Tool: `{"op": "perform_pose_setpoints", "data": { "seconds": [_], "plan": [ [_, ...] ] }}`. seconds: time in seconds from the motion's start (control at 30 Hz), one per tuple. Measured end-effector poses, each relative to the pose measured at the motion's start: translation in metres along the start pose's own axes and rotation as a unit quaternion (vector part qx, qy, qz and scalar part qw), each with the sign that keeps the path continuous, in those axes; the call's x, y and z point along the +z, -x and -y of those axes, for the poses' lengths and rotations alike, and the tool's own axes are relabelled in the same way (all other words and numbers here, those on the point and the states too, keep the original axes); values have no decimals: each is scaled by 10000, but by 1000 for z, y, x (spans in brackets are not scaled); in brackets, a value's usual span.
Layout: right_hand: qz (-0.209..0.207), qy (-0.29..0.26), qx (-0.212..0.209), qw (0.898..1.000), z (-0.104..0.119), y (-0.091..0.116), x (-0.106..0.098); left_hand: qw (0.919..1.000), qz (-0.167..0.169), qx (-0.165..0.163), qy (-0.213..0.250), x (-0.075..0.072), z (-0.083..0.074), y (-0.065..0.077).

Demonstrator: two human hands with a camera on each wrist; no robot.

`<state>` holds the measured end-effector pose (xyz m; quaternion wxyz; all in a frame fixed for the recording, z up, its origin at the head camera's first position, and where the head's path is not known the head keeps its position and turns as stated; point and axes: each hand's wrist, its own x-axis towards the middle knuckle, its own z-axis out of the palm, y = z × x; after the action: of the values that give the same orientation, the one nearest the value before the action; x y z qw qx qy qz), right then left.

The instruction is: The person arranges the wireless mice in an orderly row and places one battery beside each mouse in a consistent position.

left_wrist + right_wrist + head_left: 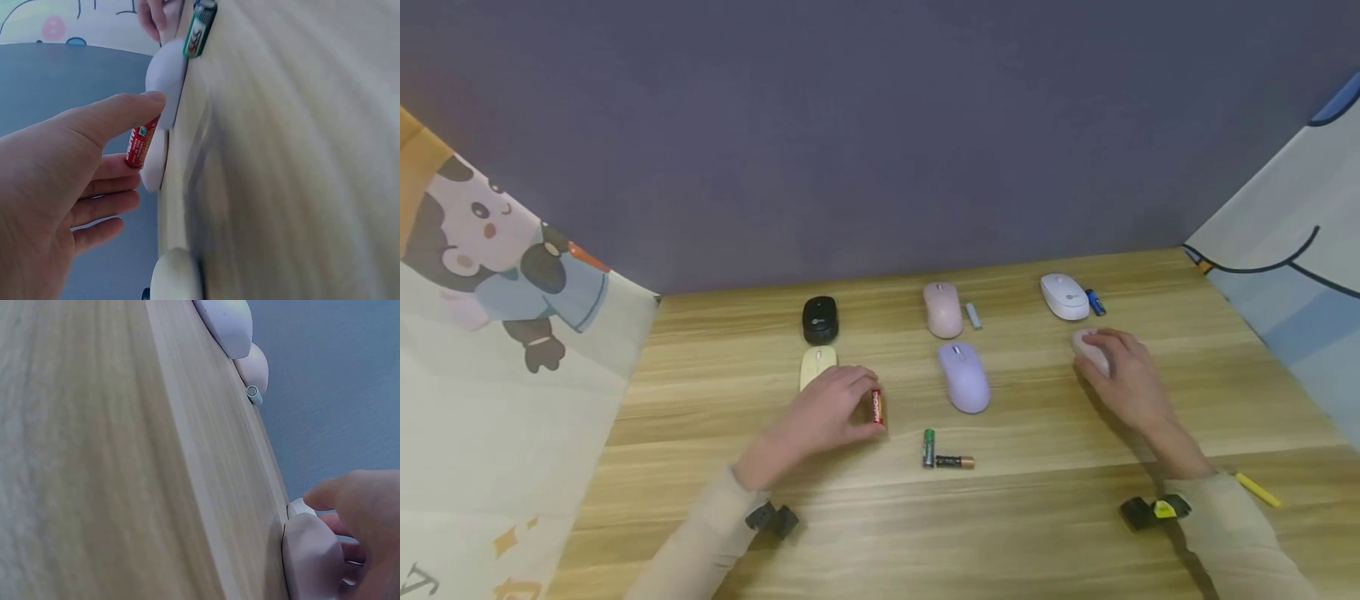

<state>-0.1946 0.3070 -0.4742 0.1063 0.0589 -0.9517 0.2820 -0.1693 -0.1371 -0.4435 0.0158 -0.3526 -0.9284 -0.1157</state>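
Now, red battery [877, 407] in left hand [822, 414]

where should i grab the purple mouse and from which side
Best, I'd say, to grip the purple mouse from above, across its two long sides near the middle. It lies flat, longer than wide, with a rounded top and both flanks free; the pink mouse sits close to its far end, so that side looks tighter.

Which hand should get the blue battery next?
Probably the right hand: it's nearer the blue battery, though it holds a mouse. The left hand is farther off, pinching the red battery.
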Motion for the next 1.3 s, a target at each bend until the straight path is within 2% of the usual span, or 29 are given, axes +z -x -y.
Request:
{"op": "perform_pose_setpoints", "data": {
  "seconds": [0.13, 0.43, 0.63, 0.9, 1.3],
  "plan": [
    [-85, -19, -93, 9999, 1, -1, 2, 9999, -4, 2, -161, -5, 9, -5],
    [-121, -39, -153, 9998, 0, -2, 2, 9990, -161, 303, -299, -10, 24, -17],
    [-126, -46, -138, 9998, 0, -1, 2, 9986, -286, 248, -360, -14, 37, -28],
    [-237, -117, -188, 9995, -1, -1, 4, 9994, -143, -124, -299, -15, 57, -43],
    [-308, -88, -245, 9992, 0, -1, 3, 9980, 98, -580, -247, -20, 78, -60]
  ]
}}
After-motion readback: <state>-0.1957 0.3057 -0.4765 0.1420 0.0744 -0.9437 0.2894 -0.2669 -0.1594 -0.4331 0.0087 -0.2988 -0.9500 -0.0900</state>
